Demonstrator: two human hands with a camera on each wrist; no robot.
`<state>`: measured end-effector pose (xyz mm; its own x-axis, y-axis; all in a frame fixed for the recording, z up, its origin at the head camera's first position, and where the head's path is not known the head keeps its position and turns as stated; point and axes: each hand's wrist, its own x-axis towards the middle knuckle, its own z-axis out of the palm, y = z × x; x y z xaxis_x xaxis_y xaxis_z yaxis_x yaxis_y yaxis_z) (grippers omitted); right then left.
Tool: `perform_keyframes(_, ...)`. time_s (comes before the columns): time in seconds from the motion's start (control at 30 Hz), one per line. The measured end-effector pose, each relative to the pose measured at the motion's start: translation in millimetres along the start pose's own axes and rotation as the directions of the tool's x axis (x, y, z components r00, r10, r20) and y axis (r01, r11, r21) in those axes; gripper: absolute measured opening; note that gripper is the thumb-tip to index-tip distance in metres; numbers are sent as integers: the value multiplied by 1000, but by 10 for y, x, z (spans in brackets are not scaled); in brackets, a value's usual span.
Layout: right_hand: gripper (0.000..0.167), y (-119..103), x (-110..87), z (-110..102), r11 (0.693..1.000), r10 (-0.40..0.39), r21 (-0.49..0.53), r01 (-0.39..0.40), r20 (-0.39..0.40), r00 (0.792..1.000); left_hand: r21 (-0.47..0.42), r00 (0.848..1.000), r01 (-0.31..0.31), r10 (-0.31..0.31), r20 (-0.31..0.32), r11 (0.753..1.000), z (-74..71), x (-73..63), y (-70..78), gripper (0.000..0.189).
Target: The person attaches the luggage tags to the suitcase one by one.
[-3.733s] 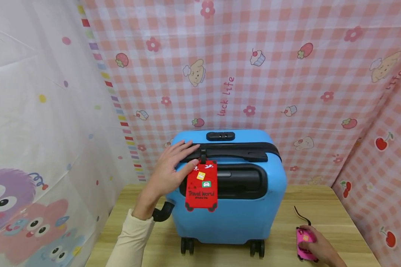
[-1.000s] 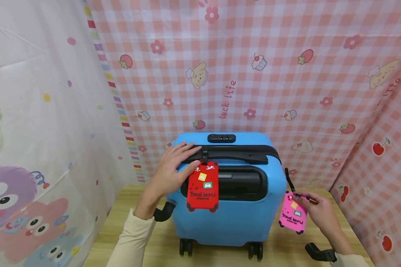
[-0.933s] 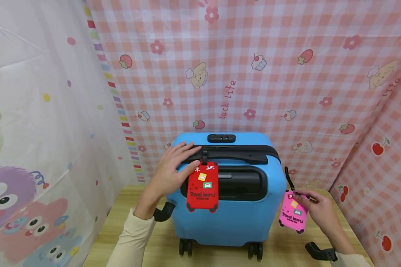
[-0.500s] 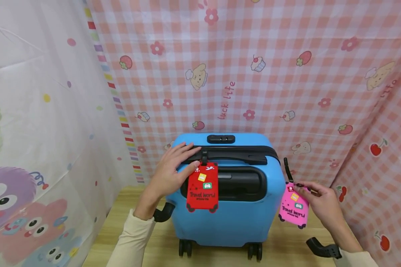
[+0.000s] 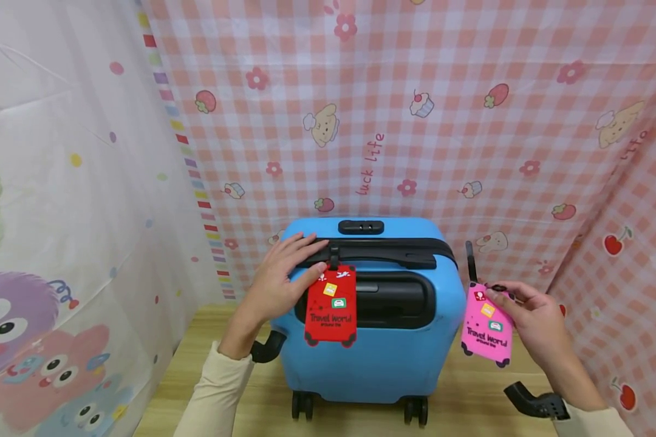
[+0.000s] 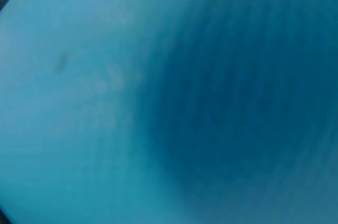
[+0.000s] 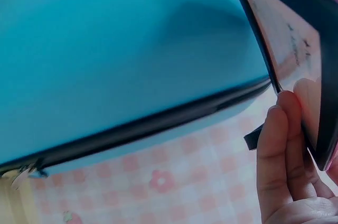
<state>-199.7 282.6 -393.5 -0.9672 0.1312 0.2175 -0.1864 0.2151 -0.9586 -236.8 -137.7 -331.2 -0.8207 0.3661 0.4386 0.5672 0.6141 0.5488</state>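
Note:
A blue suitcase [image 5: 366, 364] stands upright with a red luggage tag [image 5: 330, 328] hanging from its black top handle [image 5: 382, 254]. My left hand [image 5: 284, 276] rests on the suitcase's upper left corner, fingers stretched over the handle's end and thumb at the red tag's top. To the right of the suitcase, my right hand [image 5: 536, 318] pinches a pink luggage tag [image 5: 483, 328] by its top edge, thumb in front. The tag's black strap [image 5: 471, 261] sticks up loose. In the right wrist view, fingers [image 7: 288, 150] press the tag's back, which has a clear window [image 7: 290, 39].
The suitcase stands on small black wheels [image 5: 415, 410] on a wood-grain table [image 5: 218, 394]. Behind it hangs a pink checked curtain [image 5: 443, 139], with a white cartoon curtain [image 5: 115, 212] at the left. Blurred blue suitcase shell [image 6: 79, 108] fills the left wrist view.
My right hand picked the pink tag up from the table and has raised it beside the suitcase, its strap now pointing up. My left hand has stayed on the suitcase corner.

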Motion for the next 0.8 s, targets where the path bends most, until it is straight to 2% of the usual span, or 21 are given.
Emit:
perform_keyframes(0.23, 11, -189, -23, 42, 979, -108, 180, 101, 30, 994, -8, 1000, -6, 6, -1, 1000, 14, 4, -19, 48)
perform_keyframes(0.37, 11, -275, -35, 70, 960, -119, 261, 105, 40, 992, -6, 1000, -5, 5, -1, 1000, 11, 4, -15, 48)
perform_keyframes(0.6, 14, -419, -86, 145, 957, -124, 270, 102, 66, 990, 0, 1000, 3, -3, -1, 1000, -1, 4, 10, 49)
perform_keyframes(0.8, 18, -521, -99, 214, 951, -156, 288, 110, 143, 977, 8, 1000, 10, -10, 3, 1000, 5, 4, 22, 50)
